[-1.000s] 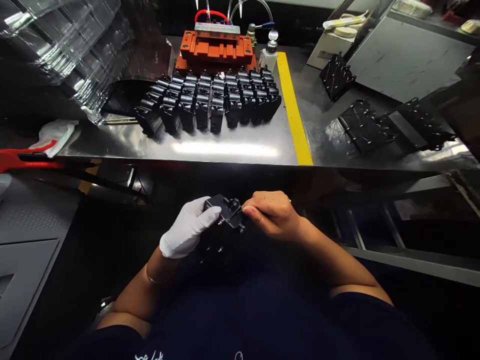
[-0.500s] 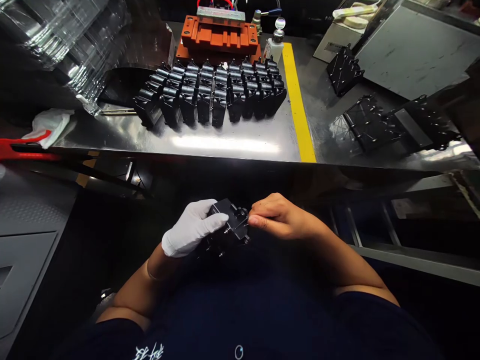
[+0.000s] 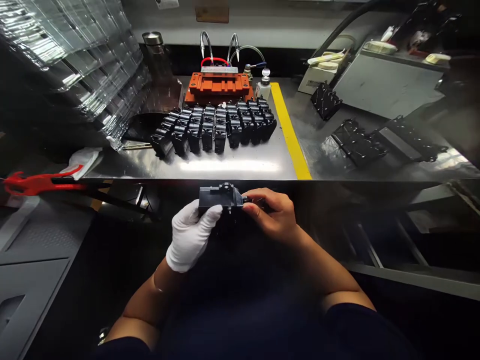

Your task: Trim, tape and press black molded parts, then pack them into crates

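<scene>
My left hand (image 3: pixel 192 235), in a white glove, grips a black molded plastic part (image 3: pixel 215 198) from its left side, thumb across the near face. The part is held level in front of the bench edge, with a round boss on its top edge and small pins beneath. At its right end my bare right hand (image 3: pixel 273 212) has thumb and forefinger pinched on a small projecting tip. The other right fingers are curled in. On the bench beyond stand several rows of similar black parts (image 3: pixel 220 135).
Behind the rows sits an orange fixture (image 3: pixel 221 86) with a white pump bottle (image 3: pixel 263 87) beside it. Yellow tape (image 3: pixel 290 132) crosses the metal bench. More black parts (image 3: pixel 356 142) lie right. Stacked clear trays (image 3: pixel 93 65) and red-handled pliers (image 3: pixel 41 183) are left.
The view has tilted up, showing more of the wall. The black part has turned from slanted to level, and both hands have moved with it. My right fingers stay at its right end.
</scene>
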A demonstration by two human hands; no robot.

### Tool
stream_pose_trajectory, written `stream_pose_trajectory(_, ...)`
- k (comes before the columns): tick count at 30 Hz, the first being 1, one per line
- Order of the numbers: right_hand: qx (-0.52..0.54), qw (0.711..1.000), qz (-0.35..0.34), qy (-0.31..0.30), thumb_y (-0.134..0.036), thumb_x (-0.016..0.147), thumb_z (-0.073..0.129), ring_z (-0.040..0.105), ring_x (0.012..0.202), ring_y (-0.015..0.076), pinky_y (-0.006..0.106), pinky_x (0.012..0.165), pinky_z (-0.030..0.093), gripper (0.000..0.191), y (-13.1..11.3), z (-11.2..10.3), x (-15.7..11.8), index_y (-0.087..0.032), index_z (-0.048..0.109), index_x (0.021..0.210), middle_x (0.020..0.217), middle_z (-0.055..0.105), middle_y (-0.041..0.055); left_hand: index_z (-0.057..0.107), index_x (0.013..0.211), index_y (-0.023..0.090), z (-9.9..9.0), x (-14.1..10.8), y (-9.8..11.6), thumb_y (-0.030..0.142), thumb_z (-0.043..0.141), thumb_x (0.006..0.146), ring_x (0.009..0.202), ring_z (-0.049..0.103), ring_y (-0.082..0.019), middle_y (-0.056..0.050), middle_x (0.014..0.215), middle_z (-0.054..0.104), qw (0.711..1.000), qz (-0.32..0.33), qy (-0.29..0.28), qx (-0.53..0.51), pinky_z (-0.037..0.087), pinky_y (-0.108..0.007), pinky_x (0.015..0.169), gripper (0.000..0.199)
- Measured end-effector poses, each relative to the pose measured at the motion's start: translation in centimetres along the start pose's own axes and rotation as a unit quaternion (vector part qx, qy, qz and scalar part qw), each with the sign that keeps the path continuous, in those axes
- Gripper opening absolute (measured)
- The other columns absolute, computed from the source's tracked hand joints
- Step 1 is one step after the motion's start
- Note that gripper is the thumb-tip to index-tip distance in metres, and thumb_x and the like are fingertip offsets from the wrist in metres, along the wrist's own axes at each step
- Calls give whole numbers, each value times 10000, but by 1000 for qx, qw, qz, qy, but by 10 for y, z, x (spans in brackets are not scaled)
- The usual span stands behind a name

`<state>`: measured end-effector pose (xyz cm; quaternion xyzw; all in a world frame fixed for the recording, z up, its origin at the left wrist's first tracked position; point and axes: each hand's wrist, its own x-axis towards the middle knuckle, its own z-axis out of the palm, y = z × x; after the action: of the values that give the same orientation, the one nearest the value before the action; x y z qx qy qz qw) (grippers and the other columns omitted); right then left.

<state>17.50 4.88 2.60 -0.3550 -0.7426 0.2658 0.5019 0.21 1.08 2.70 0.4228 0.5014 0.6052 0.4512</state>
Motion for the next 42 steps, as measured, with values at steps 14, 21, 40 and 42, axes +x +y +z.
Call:
stream_pose_trajectory(14, 42, 999, 23, 18, -289, 844, 643, 511, 503, 82, 206, 467, 424, 125, -7, 4, 4, -174, 677, 883, 667, 652, -8, 746, 874, 204, 3, -3, -1, 365, 729, 760, 865, 677, -210, -27, 896, 747, 999, 4, 9, -36, 505, -342, 893, 198)
stream_pose_trajectory(21, 54, 998, 42, 4, -301, 839, 647, 524, 535, 87, 215, 496, 437, 133, -4, 3, 2, -185, 680, 896, 735, 676, 5, 752, 861, 184, 2, -3, -3, 335, 731, 762, 814, 685, -198, -37, 876, 749, 999, 36, 2, -17, 532, -322, 838, 182)
stream_pose_trajectory(40, 53, 934, -62, -349, -260, 972, 426, 515, 575, 83, 200, 559, 410, 292, -5, -31, 17, -131, 623, 800, 644, 579, 25, 635, 702, 114, -37, -6, 9, 444, 640, 806, 526, 446, -79, 18, 585, 531, 878, -179, -444, 10, 397, -191, 492, 346)
stream_pose_trajectory(42, 69, 919, -60, -382, -275, 974, 423, 502, 555, 81, 200, 549, 404, 314, -6, -31, 15, -129, 620, 778, 621, 568, 25, 609, 689, 116, -38, -5, 8, 447, 625, 813, 529, 426, -77, 25, 579, 502, 864, -192, -465, 13, 383, -191, 489, 354)
